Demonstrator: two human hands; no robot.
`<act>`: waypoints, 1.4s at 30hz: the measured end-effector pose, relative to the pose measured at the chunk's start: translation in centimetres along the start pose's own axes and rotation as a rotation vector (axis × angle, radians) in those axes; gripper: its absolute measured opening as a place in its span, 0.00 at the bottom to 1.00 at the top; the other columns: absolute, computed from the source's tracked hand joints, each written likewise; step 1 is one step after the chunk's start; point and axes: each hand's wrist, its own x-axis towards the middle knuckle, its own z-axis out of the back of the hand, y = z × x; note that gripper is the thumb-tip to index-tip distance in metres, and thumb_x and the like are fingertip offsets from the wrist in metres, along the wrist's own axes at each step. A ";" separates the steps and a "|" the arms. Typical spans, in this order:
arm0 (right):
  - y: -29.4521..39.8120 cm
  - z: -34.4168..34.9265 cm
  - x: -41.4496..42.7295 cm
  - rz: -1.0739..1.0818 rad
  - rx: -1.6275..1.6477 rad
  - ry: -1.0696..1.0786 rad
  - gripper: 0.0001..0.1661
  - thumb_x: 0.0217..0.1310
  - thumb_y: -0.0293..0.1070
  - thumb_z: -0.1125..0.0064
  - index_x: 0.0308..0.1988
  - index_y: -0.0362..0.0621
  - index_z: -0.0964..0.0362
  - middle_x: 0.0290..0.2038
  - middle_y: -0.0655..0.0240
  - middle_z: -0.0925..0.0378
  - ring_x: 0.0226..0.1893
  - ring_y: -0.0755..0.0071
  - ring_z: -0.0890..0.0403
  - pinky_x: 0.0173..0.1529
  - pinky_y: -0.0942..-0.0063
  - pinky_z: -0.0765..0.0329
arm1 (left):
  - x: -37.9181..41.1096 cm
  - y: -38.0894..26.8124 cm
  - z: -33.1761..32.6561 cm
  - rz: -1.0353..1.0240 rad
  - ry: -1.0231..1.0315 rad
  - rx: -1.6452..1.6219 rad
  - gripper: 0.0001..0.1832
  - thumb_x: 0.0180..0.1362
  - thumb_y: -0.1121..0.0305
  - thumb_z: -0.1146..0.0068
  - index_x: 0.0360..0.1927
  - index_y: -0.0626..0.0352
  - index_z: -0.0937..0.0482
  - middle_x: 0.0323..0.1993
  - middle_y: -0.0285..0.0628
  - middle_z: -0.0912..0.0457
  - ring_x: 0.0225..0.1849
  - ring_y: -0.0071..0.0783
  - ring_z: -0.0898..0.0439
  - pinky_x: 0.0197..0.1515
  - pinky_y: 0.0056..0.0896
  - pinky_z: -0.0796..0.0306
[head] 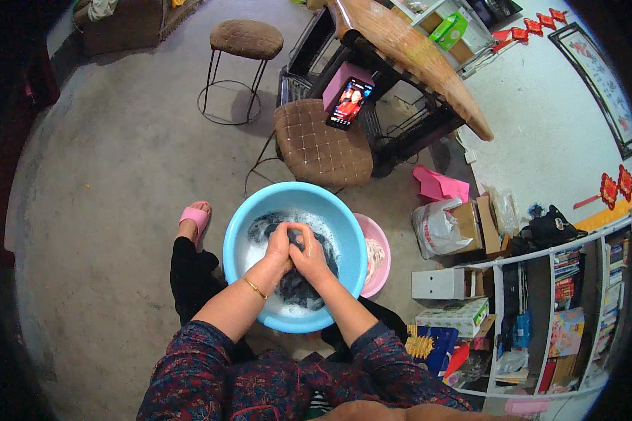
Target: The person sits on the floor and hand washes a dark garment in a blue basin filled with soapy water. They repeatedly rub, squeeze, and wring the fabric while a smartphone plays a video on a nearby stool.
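A light-blue plastic basin (354, 247) stands before me with foamy water and dark wet cloth (297, 288) in it. Over the basin, my left hand (280, 247) and my right hand (309, 255) press together around a bunched part of this cloth. Fingers of both hands curl over it, hiding most of what lies between the palms. A gold bangle circles my left wrist. Partly behind the blue basin's right side is a pink basin (385, 263) holding pale cloth (374, 258).
A brown padded stool (321, 144) beyond the basin bears a lit phone (350, 102) leaning on a pink box (342, 79). Another stool (246, 39) stands farther off, near a wooden table (416, 47). At right are a plastic bag (437, 231), boxes and a white shelf (497, 316).
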 end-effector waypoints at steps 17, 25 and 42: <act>3.1 -0.8 -0.2 0.076 -0.348 -0.029 0.14 0.59 0.31 0.58 0.46 0.46 0.38 0.25 0.43 0.25 0.27 0.37 0.24 0.34 0.43 0.31 | -0.1 -0.7 0.7 0.006 0.017 0.083 0.13 0.59 0.61 0.58 0.34 0.56 0.25 0.32 0.41 0.22 0.37 0.36 0.24 0.43 0.40 0.30; -2.1 2.3 3.2 -0.342 -0.732 0.192 0.15 0.57 0.29 0.59 0.46 0.38 0.37 0.32 0.43 0.24 0.35 0.38 0.23 0.42 0.50 0.29 | 1.0 0.2 0.5 -0.213 0.015 0.087 0.12 0.58 0.62 0.51 0.39 0.60 0.25 0.34 0.39 0.22 0.35 0.33 0.23 0.41 0.35 0.29; -5.0 -3.4 3.7 -0.160 -0.437 0.244 0.15 0.58 0.36 0.55 0.45 0.47 0.31 0.45 0.55 0.27 0.47 0.48 0.27 0.48 0.53 0.30 | 0.5 -0.4 -0.3 -0.186 -0.120 0.186 0.12 0.61 0.60 0.59 0.32 0.57 0.30 0.34 0.42 0.26 0.37 0.35 0.27 0.43 0.42 0.31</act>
